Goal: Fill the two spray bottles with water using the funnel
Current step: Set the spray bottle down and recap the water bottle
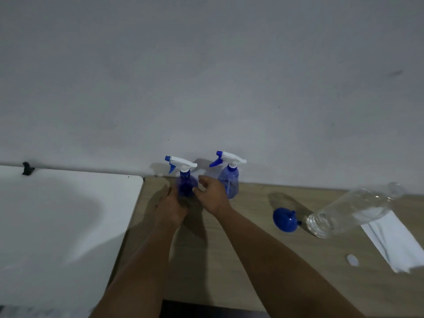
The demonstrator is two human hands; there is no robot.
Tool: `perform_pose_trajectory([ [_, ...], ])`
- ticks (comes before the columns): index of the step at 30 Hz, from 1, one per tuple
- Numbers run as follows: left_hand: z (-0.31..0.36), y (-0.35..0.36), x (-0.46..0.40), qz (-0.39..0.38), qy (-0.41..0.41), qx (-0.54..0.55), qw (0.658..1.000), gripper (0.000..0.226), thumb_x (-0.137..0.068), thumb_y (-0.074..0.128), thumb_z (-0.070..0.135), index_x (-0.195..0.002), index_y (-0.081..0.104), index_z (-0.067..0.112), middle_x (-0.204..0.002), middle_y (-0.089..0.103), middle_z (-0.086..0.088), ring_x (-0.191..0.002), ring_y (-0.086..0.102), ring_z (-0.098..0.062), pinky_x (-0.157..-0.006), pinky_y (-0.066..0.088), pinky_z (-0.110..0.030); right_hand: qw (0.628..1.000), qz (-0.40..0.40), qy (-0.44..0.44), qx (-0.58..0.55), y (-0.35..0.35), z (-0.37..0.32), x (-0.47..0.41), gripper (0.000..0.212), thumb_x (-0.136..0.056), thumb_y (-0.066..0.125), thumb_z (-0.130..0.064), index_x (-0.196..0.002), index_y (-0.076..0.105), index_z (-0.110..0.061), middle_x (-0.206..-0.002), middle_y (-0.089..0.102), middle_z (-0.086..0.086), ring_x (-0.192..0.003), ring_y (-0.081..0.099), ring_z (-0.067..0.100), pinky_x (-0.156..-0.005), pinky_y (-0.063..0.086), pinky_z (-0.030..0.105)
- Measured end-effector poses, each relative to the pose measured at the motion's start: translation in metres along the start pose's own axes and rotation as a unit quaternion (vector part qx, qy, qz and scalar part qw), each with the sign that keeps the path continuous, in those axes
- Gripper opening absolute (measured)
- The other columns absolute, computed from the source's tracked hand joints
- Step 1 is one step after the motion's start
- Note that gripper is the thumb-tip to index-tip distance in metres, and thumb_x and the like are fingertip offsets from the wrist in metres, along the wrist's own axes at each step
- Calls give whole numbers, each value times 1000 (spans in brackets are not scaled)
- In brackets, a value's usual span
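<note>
- Blue translucent plastic forms the 2 spray bottles, each topped by a white trigger head with a blue nozzle and lever; both stand upright at the back of the table near the wall.
- Left spray bottle (186,183) sits between both hands; it is blurred, so its fill level cannot be told.
- Right spray bottle (228,182) stands just beside the right hand, free of any grip, paler in tint, with a thin dip tube showing through its rounded body.
- Left hand (171,208) wraps the lower body of the left spray bottle, fingers curled round its side.
- Right hand (212,195) reaches the same bottle from the other side, fingers curled; it seems to pinch the bottle's shoulder, though blur hides the contact.
- Blue funnel (285,219) lies tipped on its side on the table, well apart from the hands.
- Clear water bottle (351,210) leans beside the funnel, uncapped, ribbed, with water in it; its base touches a folded white cloth (394,242).
- Small white cap (352,260) lies flat near the cloth.
- Wooden table (263,271) shows a pale grain; a smooth white board (57,214) with rounded corner adjoins its left edge.
- Plain grey-white wall (206,76) fills the background, faintly smudged.
</note>
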State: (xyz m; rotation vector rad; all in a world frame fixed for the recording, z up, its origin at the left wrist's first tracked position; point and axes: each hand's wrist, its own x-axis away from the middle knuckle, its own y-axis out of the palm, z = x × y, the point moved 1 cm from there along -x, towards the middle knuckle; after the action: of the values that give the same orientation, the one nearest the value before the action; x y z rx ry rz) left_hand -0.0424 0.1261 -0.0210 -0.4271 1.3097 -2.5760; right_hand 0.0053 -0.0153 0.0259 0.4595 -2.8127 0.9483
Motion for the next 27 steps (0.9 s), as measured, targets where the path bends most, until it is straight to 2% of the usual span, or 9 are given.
perform_pose_trajectory([
  [2,17,-8,36,-2,-18,-25,1000,28,-96,54,38,-120,58,24,-110,68,-1,-96,65,-20,-86,53,-33,1000,14,1,-12,-14,5,21,30,-101,64,-15,-131,67,-14,-125,72,5,-117,65,21,-108,51,36],
  [5,48,-16,97,-38,-13,-31,999,48,-93,60,41,-139,51,30,-133,59,-2,-118,58,-26,-97,47,-38,998,62,17,7,-43,23,62,14,-98,63,-14,-106,74,-14,-93,69,-1,-88,63,16,-85,51,27],
  [7,79,-19,129,-41,46,-35,997,48,-91,54,46,-137,51,32,-133,58,3,-119,57,-23,-98,46,-38,994,100,31,13,-72,39,89,12,-94,63,-15,-97,74,-12,-85,69,0,-79,62,17,-75,46,26],
  [9,116,-14,147,-50,120,-74,989,40,-96,46,50,-130,54,32,-127,60,8,-115,58,-19,-95,45,-33,990,131,55,4,-102,61,113,15,-92,65,-17,-103,76,-13,-94,76,3,-87,69,19,-78,49,24],
  [12,165,14,148,-70,107,-14,992,60,-96,55,52,-149,40,28,-145,53,1,-128,55,-23,-98,43,-33,982,169,89,4,-153,99,148,19,-91,68,-18,-107,77,-13,-102,79,5,-97,73,21,-80,47,20],
  [15,211,50,141,-109,134,37,984,78,-84,66,53,-152,36,27,-154,43,1,-138,46,-23,-109,43,-39,969,206,135,21,-204,144,180,18,-90,65,-18,-103,76,-18,-100,77,5,-97,72,26,-82,54,29],
  [19,275,84,148,-111,193,67,973,94,-74,73,59,-154,35,27,-155,39,2,-141,42,-21,-112,40,-40,945,249,203,68,-258,204,219,25,-87,62,-21,-107,77,-23,-106,77,3,-101,71,26,-78,50,28],
  [23,313,115,156,-108,204,93,969,108,-67,83,57,-156,27,33,-158,35,6,-143,39,-17,-112,40,-38,937,227,252,86,-286,260,235,26,-90,65,-22,-114,74,-19,-115,75,6,-105,70,27,-86,55,32],
  [27,331,146,157,-118,192,108,968,119,-60,84,63,-157,20,34,-160,32,9,-140,41,-14,-111,41,-40,944,172,264,95,-291,294,234,41,-96,67,-33,-133,66,-16,-130,70,7,-117,67,27,-98,54,36],
])
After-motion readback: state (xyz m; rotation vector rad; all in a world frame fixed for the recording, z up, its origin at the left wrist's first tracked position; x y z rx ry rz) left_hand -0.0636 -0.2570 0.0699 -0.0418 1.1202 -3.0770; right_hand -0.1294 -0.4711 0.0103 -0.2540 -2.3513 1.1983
